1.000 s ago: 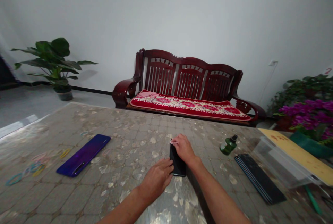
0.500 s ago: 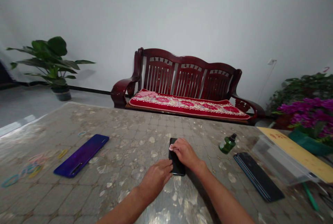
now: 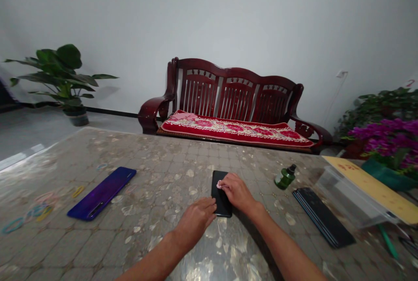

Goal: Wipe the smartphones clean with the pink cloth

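Observation:
A black smartphone (image 3: 223, 206) lies flat on the patterned tabletop, its dark screen facing up. My right hand (image 3: 238, 191) is over its upper right part, fingers closed on a small pinkish-white cloth (image 3: 218, 184) pressed to the glass. Most of that cloth is hidden by the fingers. Along the phone's left edge rests my left hand (image 3: 197, 215), its fingers stretched out and the tips touching the side. A green bottle (image 3: 285, 177) with a black top stands to the right of my right hand.
A purple-blue phone (image 3: 102, 194) and several hair ties (image 3: 41, 209) lie on the left. At right are a dark flat case (image 3: 323, 218), a clear plastic box (image 3: 346, 196) under a yellow board (image 3: 372, 185), and purple flowers (image 3: 388, 137). A wooden bench (image 3: 233, 93) stands beyond the table.
My right hand and the cloth have slid slightly right across the screen, away from the left edge. My left hand stays at the phone's side.

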Demonstrator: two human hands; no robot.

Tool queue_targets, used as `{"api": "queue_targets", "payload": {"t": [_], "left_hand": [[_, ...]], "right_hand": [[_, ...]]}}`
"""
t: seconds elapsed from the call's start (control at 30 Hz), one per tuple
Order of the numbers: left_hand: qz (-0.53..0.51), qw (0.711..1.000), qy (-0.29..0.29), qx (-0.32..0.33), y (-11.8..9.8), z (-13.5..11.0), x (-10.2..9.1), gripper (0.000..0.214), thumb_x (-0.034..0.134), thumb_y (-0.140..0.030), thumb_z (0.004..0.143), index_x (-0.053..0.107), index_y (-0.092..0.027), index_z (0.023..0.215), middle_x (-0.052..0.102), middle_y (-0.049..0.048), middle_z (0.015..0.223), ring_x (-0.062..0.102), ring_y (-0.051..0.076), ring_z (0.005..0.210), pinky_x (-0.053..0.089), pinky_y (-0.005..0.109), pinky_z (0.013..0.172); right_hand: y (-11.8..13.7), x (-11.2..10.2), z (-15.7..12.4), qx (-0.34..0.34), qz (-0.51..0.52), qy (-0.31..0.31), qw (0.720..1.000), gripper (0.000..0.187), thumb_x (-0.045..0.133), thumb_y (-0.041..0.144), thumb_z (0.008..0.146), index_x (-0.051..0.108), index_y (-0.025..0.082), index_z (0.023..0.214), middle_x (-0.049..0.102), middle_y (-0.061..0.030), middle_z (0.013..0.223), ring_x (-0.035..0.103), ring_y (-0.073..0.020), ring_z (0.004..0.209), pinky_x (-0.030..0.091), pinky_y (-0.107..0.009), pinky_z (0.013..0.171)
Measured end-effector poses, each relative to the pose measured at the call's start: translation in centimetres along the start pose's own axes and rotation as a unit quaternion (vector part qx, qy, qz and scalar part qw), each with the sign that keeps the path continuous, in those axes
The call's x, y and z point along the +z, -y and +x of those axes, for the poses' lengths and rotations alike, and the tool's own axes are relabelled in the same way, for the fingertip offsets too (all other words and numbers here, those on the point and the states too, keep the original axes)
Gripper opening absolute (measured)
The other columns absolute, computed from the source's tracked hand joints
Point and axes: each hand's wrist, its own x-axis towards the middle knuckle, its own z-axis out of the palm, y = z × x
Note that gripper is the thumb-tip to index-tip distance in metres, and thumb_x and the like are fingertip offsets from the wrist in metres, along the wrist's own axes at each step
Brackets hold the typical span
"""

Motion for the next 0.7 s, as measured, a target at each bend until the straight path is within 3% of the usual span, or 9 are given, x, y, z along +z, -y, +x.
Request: {"api": "queue_targets", "payload": {"t": [0.2,0.47,0.7], "left_hand": [[0.005,1.000,-0.006,0.012,0.1,-0.1,0.0,0.022,0.063,-0.012,0.088,0.071,-0.018,0.107,0.073,0.0102,0.115,0.068,0.024,0.108,0.054,0.039,0.099],[0.019,0.999,-0.041,0.023,0.3,-0.2,0.7,0.017,0.065,-0.013,0.087,0.071,-0.018,0.102,0.074,0.0091,0.111,0.070,0.023,0.103,0.057,0.037,0.095],[0.039,0.997,-0.046,0.048,0.3,-0.1,0.5,0.017,0.064,-0.013,0.088,0.071,-0.017,0.103,0.074,0.0096,0.111,0.071,0.022,0.103,0.057,0.037,0.095]], "right_hand": [[-1.8,0.1,1.9,0.072,-0.056,-0.053,0.994,0.020,0.053,0.015,0.092,0.073,0.019,0.088,0.066,-0.0065,0.089,0.056,-0.0199,0.091,0.042,-0.031,0.086],[-1.1,0.0,-1.5,-0.013,0.045,-0.028,0.998,0.018,0.056,0.013,0.092,0.072,0.022,0.090,0.066,-0.0024,0.085,0.058,-0.0169,0.088,0.042,-0.028,0.082],[-2.4,0.3,0.7,0.055,-0.017,-0.084,0.995,0.018,0.056,0.015,0.091,0.072,0.021,0.087,0.067,-0.0052,0.086,0.058,-0.0196,0.088,0.044,-0.031,0.081]]}}
